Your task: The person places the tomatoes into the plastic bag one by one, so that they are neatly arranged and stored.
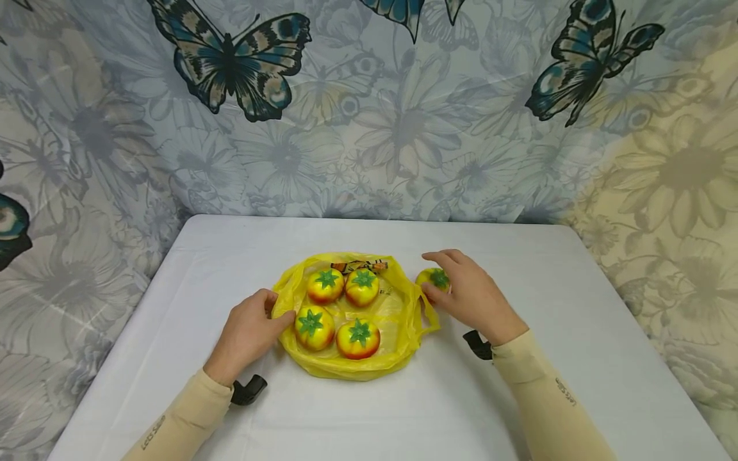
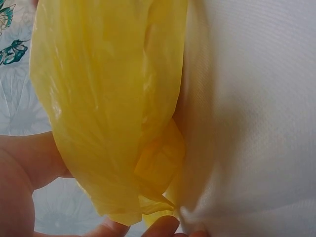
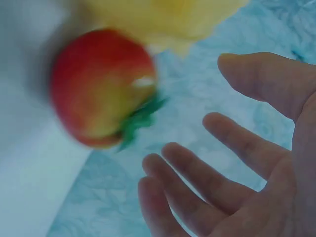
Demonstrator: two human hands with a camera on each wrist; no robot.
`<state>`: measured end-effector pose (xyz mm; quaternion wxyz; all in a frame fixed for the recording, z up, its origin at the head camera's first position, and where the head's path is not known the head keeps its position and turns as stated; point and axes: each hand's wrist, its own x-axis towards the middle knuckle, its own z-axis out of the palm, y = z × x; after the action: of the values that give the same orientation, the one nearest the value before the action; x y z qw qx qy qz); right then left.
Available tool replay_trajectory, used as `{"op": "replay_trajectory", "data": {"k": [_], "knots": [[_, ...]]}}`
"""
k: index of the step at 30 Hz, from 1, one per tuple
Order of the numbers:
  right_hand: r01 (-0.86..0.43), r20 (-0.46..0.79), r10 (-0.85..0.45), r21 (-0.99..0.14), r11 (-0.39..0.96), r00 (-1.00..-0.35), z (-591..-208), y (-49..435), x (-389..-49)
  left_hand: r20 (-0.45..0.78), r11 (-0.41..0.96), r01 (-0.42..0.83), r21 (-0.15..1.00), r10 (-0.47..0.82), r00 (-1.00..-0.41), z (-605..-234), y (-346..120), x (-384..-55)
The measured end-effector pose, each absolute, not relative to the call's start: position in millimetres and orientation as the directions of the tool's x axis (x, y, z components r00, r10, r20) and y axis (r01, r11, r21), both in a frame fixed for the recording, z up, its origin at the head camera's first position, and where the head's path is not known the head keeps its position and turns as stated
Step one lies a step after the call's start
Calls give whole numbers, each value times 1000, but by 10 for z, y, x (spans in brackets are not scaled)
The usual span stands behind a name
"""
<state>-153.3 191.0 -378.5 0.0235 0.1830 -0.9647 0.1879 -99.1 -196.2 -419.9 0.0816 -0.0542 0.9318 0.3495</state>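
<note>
A yellow plastic bag (image 1: pixel 398 320) lies spread on the table with its mouth facing up. Inside it sit several red-and-yellow toy tomatoes (image 1: pixel 359 339) with green star-shaped leaves. My left hand (image 1: pixel 245 330) grips the bag's left rim, the thumb over the edge; the left wrist view has the thin yellow film (image 2: pixel 108 98) between thumb and fingers. Just right of the bag, another tomato (image 1: pixel 428 276) stands on the table, partly hidden by my right hand (image 1: pixel 475 298). In the right wrist view that hand's fingers are spread, with a gap between them and the tomato (image 3: pixel 101 89).
A white cloth covers the table (image 1: pixel 242 250). Behind it hangs a backdrop (image 1: pixel 403 128) of flowers and butterflies. A loop of the bag's handle (image 1: pixel 431 320) sticks out on the right, below the lone tomato. Dark wrist mounts (image 1: pixel 249 389) hang under both wrists.
</note>
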Motion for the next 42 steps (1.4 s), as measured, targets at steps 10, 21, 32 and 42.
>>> {"op": "replay_trajectory", "data": {"k": [10, 21, 32, 42], "knots": [[-299, 20, -319, -405, 864, -948, -3967, 2051, -1636, -190, 752, -157, 640, -44, -981, -4205, -1969, -1000], [-302, -2, -330, -400, 865, -944, -4022, 2054, -1704, -198, 750, -165, 641, -46, -979, -4200, -1969, -1008], [-319, 15, -337, -371, 872, -941, -3816, 2013, -1742, -204, 751, -172, 638, -51, -978, -4197, -1981, -1001], [-385, 63, -389, -354, 852, -919, -3546, 1900, -1704, -209, 745, -180, 642, -56, -976, -4198, -1978, -1016]]}}
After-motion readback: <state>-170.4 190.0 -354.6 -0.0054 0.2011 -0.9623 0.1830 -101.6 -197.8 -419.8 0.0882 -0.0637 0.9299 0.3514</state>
